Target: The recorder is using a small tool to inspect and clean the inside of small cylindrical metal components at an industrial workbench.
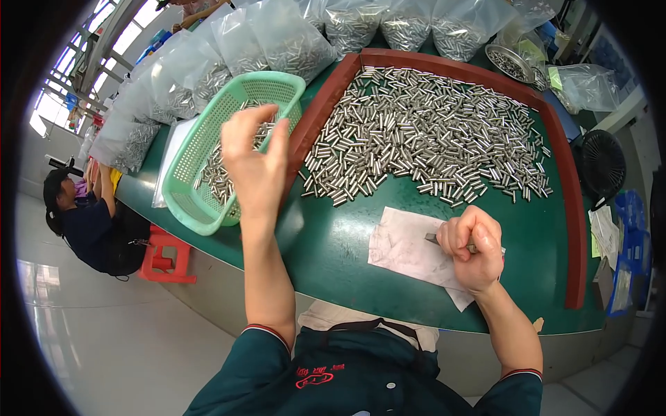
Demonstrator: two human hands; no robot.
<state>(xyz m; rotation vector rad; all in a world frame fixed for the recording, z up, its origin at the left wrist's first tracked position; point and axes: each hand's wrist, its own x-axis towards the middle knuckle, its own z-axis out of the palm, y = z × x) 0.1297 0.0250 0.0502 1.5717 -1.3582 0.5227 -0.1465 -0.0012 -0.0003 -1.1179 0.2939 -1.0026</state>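
My left hand (253,163) is raised over the light green plastic basket (182,156), its thumb and curled fingers apart with nothing visible between them. Inside the basket lies a heap of small metal pins (216,172). Above a stained white cloth or paper sheet (397,243), my right hand (475,248) is closed in a fist. A slim grey metal piece (431,238) sticks out of the fist on its left side; the fingers hide the rest, so its kind cannot be told. Beyond the sheet, a broad layer of short, shiny cylindrical pins (423,132) covers the green table top (326,243).
A dark red raised border (570,229) frames the pins at the back and sides. Clear bags of metal parts (291,48) line the far edge. A metal bowl (510,62) and black fan (602,163) stand right. Another person (90,222) sits left near a red stool (166,256).
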